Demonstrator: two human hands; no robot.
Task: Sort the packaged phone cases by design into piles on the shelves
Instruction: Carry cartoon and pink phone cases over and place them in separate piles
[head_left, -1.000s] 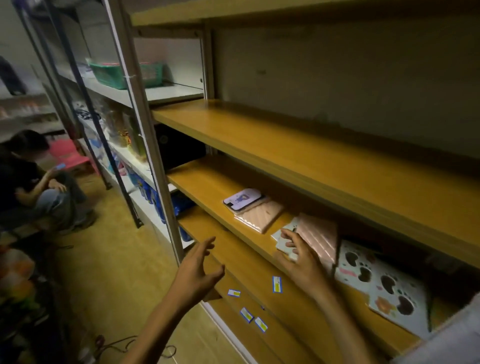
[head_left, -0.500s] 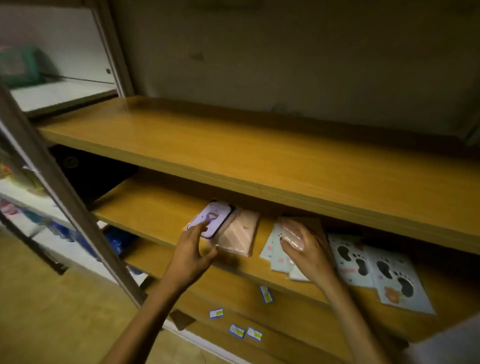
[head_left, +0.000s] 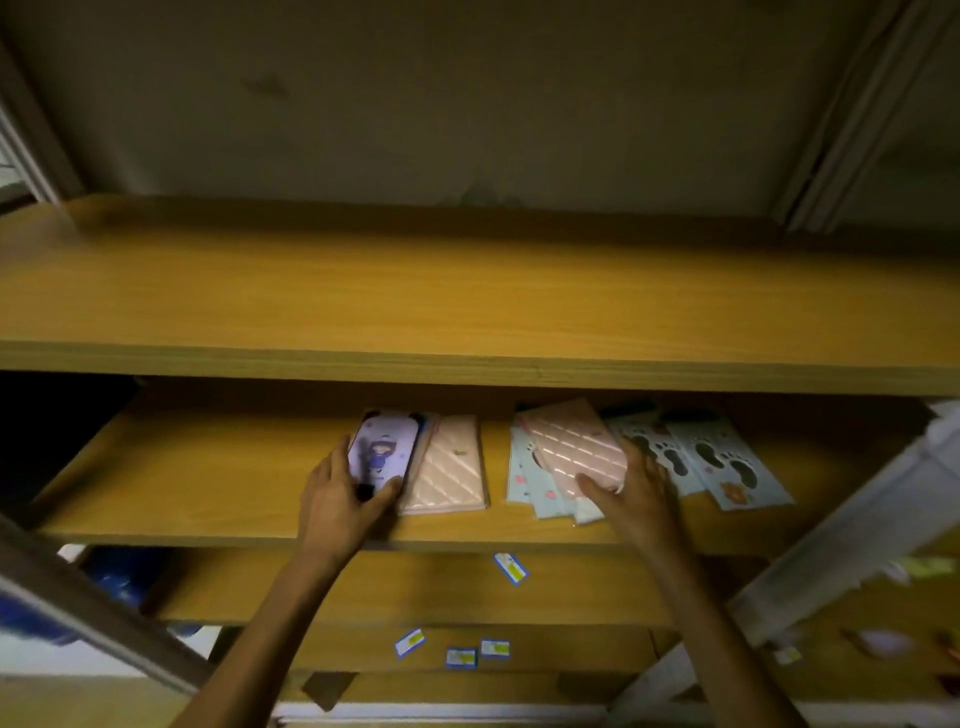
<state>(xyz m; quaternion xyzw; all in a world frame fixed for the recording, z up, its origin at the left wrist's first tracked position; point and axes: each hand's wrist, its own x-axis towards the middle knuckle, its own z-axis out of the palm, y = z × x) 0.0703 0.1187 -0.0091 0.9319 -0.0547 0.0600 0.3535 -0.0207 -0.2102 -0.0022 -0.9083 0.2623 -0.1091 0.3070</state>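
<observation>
Middle shelf (head_left: 208, 499) of a wooden shelving unit, contents recorded left to right. The left hand (head_left: 337, 499) grips the near end of a purple cartoon-figure phone case (head_left: 384, 452): thumb on its left edge, fingers curled at its near right corner. That case lies partly over a pink quilted phone case (head_left: 452, 473), which sits flat just beside it at its 3 o'clock, long side running front to back.

A bare strip of shelf separates this pair from the next group. There, a small pile of light blue patterned packages (head_left: 524, 478) lies at the shelf front. On top of it, tilted, rests a second pink striped phone case (head_left: 576, 447). The right hand (head_left: 634, 493) holds that case at its near end, thumb across the top face, fingers curled round its right edge.

At 3 o'clock from the right hand, two footprint-pattern packages (head_left: 727, 462) lie overlapping, angled toward the shelf front.

The upper shelf (head_left: 467, 291) shows bare board. On the lower shelf edges, several small blue-and-yellow labels (head_left: 511, 569) are stuck.
</observation>
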